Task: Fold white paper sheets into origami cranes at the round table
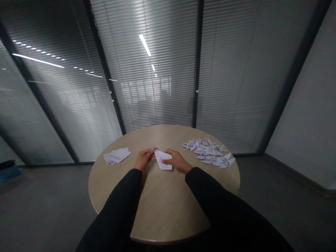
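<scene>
A partly folded sheet of white paper [163, 160] is held between my two hands above the middle of the table. My left hand [144, 158] pinches its pointed upper left corner between the fingertips. On the other side, my right hand [176, 160] grips the paper's right part, the thumb lying over the front and the fingers behind. Creases run across the paper, and its lower edge looks straight. To the right lie several folded white paper cranes [210, 151] in loose rows. Over to the left sits a small stack of white paper sheets [117, 155].
The round wooden table [162, 203] stands in front of a glass partition with blinds [162, 105]. A white wall [307, 115] rises on the right. On the floor at the far left is a blue container with a dark rim [9, 171].
</scene>
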Demonstrator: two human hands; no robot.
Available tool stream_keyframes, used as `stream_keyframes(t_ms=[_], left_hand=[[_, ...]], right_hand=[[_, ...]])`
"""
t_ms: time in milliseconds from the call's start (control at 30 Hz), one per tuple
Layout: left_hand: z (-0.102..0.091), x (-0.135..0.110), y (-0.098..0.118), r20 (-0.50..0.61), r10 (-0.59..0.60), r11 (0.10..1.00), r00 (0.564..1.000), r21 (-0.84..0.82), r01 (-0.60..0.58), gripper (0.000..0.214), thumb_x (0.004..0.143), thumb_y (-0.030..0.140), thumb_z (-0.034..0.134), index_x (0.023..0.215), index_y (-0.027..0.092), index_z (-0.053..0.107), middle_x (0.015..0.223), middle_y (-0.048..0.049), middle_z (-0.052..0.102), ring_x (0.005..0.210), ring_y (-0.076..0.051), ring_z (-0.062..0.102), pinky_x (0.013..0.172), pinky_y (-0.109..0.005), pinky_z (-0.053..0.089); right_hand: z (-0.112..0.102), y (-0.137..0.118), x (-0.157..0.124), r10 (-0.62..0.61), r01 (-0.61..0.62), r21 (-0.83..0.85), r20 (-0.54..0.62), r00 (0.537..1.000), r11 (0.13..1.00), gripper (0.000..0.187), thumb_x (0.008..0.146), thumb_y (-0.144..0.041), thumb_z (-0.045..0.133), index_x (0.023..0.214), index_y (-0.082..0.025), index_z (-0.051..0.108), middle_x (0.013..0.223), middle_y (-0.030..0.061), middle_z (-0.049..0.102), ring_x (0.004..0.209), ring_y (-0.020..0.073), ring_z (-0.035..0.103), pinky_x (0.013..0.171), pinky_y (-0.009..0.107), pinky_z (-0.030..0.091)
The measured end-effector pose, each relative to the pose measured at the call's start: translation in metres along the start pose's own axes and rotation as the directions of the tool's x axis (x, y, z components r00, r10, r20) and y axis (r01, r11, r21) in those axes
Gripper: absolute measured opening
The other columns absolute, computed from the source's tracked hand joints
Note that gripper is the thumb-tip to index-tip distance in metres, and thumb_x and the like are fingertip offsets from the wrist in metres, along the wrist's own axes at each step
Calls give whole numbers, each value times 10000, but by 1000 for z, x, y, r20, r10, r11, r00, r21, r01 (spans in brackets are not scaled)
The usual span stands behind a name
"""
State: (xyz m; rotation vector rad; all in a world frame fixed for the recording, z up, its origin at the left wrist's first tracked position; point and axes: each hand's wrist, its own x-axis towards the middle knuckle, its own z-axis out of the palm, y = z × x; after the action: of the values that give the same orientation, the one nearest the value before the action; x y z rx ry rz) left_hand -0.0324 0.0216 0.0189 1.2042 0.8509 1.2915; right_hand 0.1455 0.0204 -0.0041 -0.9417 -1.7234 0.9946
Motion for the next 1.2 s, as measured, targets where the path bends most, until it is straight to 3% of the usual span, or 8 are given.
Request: stream_keyframes(t_ms=[233,367,500,700,867,1033,1200], left_hand=[[-6,2,1,47,-18,1000,999,-10,19,417,635,376,727,931,95,644,876,-107,698,730,-156,652,731,-275,513],[-14,1,7,193,20,998,981,59,-32,419,646,357,725,979,149,577,908,-85,688,796,-172,649,753,-320,517],[-18,-1,13,325,23,979,945,183,-87,345,618,340,744,857,150,583,786,-30,674,742,-151,637,727,-304,520],[-22,-1,17,266,1,970,964,233,-65,329,527,318,792,702,129,587,662,-9,657,676,-146,632,714,-307,519],[-28,2,18,214,-30,967,976,252,-26,306,467,284,814,635,115,622,734,-62,693,679,-161,637,731,-331,514],[-34,1,23,241,-50,934,969,355,-40,261,473,275,806,615,108,665,914,-143,695,768,-204,648,758,-361,508],[-40,2,25,297,-104,906,949,423,-33,222,478,268,799,589,123,672,897,-131,704,747,-196,652,737,-348,517]], right_hand=[[-2,5,3,-55,53,-108,-15,998,993,329,585,-260,705,870,-150,582,769,-3,593,661,124,534,566,211,410],[-4,6,3,-62,64,-120,21,998,991,363,578,-262,713,898,-151,585,774,-4,598,668,128,542,572,210,410],[-6,1,1,-49,56,-95,76,996,994,377,575,-272,715,905,-139,588,773,1,601,667,130,551,576,214,414],[-8,-2,0,-43,52,-91,99,994,994,359,582,-284,716,885,-141,588,732,-3,597,644,125,542,550,205,403],[-11,2,3,-47,54,-58,116,992,997,371,584,-289,723,893,-139,582,716,-4,588,619,117,530,531,202,391],[-11,-4,2,-49,53,-22,147,988,998,378,574,-292,731,879,-130,577,720,-1,594,626,119,535,552,211,392],[-12,-9,-1,-23,31,-39,179,984,999,388,552,-298,739,860,-125,577,720,0,600,630,124,540,560,216,388]])
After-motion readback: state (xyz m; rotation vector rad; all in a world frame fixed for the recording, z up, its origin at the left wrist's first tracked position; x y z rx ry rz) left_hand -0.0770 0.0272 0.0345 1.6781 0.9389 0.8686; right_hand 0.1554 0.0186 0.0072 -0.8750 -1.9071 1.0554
